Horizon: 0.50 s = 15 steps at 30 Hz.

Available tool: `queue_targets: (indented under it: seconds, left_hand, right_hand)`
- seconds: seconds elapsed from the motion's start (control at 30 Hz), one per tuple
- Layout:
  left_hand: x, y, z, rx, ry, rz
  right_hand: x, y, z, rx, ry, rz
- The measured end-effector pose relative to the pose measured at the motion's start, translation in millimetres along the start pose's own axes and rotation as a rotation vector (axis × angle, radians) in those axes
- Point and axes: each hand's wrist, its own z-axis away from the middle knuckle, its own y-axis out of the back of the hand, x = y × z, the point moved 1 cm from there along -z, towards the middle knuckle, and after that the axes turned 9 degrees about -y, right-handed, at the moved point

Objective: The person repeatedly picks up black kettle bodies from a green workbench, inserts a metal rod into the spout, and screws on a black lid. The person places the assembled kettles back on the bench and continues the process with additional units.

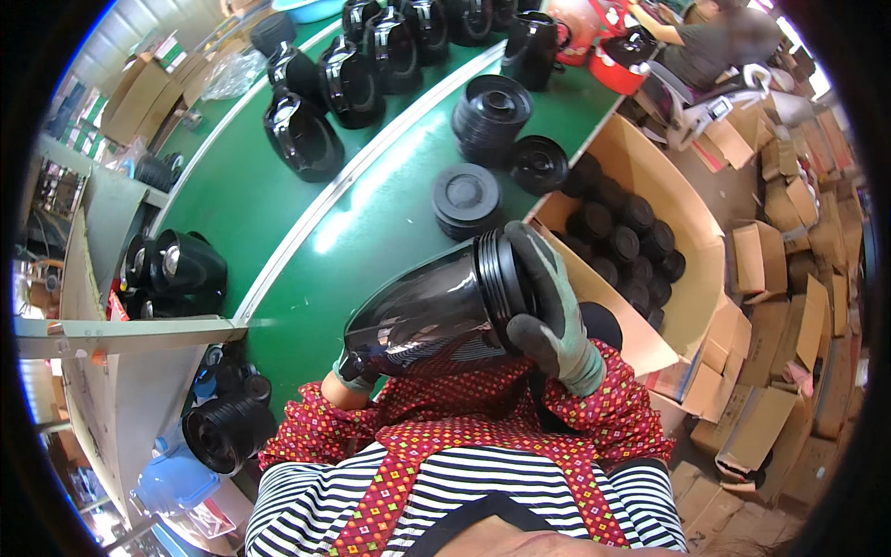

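Carton landmark: open cardboard carton (685,200), dark caps (622,243) piled inside.
Black shell (418,316): left of the carton, held in front of the torso at the near edge of the green table (311,311); tilted, ringed end toward the carton.
Right hand (560,320): gloved, just beside the carton; fingers and thumb spread around the shell's ringed end, clamped on it.
Left hand (351,374): gloved, farther from the carton, at the shell's narrow end; mostly hidden, finger closure cannot be told.
Disc stacks: short stack (467,200) and taller stack (490,116), both left of the carton on the table.
Loose disc (538,165): just beside the carton's far-left corner.
Glossy shells (302,139): well left of the carton.
Co-worker (710,54): beyond the carton.
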Motion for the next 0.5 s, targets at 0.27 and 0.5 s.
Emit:
queue_targets:
  seconds: [0.27,0.5]
  left_hand:
    - [-7,-34,-23,-0.031,0.104,0.084]
    - [34,-44,-12,0.208,-0.402,-0.461]
  right_hand:
    - [-6,28,50,0.013,0.106,-0.035]
    - [-8,33,65,0.076,-0.14,-0.47]
